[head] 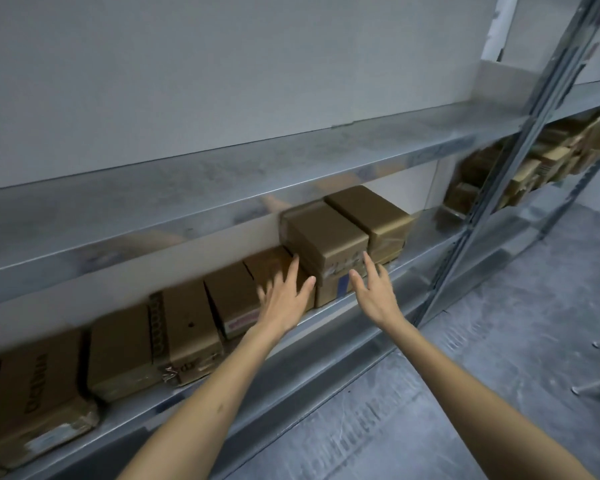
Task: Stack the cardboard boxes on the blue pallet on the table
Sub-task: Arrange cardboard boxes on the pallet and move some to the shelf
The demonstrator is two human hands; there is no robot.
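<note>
A row of brown cardboard boxes lines a metal shelf (pixel 326 320). One small box (pixel 326 237) sits on top of a lower box (pixel 329 292), with another small box (pixel 371 213) to its right. My left hand (pixel 284 292) is spread open just left of the small box, fingertips near its lower left corner. At the box's front right corner is my right hand (pixel 374 289), fingers apart. Neither hand holds anything. The blue pallet and the table are out of view.
A grey shelf board (pixel 222 188) hangs low over the boxes. More boxes (pixel 184 327) fill the shelf to the left. A steel upright (pixel 499 188) stands at the right, with a blurred pile of boxes (pixel 541 161) behind it. Grey floor (pixel 465 375) lies below.
</note>
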